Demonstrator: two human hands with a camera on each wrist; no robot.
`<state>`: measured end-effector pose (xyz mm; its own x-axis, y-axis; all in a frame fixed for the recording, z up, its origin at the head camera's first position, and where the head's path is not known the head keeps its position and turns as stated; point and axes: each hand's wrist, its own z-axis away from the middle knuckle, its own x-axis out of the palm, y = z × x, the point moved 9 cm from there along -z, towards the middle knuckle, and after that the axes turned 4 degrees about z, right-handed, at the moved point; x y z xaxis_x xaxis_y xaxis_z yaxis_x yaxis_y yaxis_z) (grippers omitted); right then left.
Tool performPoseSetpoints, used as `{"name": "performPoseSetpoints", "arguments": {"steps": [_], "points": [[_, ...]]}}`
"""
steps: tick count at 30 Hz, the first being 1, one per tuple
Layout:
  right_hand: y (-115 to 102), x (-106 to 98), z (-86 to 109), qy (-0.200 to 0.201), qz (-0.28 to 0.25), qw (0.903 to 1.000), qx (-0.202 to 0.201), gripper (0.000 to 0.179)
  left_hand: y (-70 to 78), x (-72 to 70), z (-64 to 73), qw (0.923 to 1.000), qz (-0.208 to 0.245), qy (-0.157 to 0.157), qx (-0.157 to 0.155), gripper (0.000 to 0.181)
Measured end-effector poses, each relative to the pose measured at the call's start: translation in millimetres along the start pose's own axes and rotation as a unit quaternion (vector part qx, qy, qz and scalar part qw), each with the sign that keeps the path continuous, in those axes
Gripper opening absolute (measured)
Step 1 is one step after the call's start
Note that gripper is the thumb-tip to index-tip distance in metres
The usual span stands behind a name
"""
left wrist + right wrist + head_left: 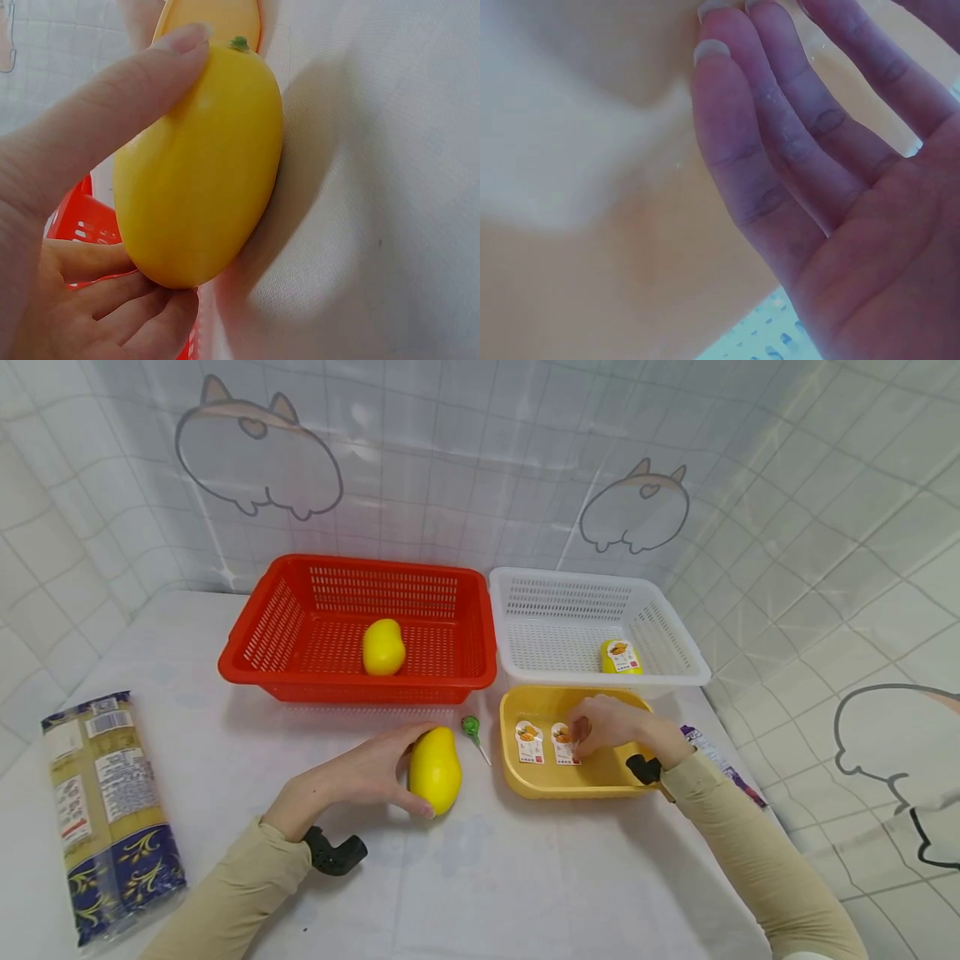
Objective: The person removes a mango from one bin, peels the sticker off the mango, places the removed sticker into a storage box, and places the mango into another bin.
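Head view: my left hand point(371, 772) curves round a mango point(435, 771) on the table point(480, 893), gripping it; my right hand point(611, 724) partly hides a label point(564, 755) in a tub point(585, 792), pinching or not I cannot tell. The mango is smooth, yellow, green-tipped. A lollipop point(471, 727) lies between mango and tub.

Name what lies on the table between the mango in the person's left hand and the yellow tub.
A green-headed lollipop lies between the mango and the yellow tub, as the head view shows.
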<state>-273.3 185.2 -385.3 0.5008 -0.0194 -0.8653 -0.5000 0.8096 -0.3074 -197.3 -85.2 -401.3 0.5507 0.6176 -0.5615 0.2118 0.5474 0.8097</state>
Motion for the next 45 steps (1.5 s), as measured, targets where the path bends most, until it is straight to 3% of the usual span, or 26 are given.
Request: {"name": "performPoseSetpoints", "arguments": {"steps": [25,39,45], "points": [[8,-5,12.2,-0.011,-0.014,0.9996,0.024,0.018,-0.9,0.8,0.2,0.9999,0.003,0.000,-0.011,0.116],[2,-11,25.1,-0.003,-0.028,0.9995,0.013,0.031,0.1,0.2,-0.4,1.0000,-0.008,0.000,0.000,0.116],[-9,-18,38.0,0.023,-0.038,0.9990,0.012,0.038,-0.2,0.2,-0.6,1.0000,-0.008,-0.001,0.000,0.116]]}}
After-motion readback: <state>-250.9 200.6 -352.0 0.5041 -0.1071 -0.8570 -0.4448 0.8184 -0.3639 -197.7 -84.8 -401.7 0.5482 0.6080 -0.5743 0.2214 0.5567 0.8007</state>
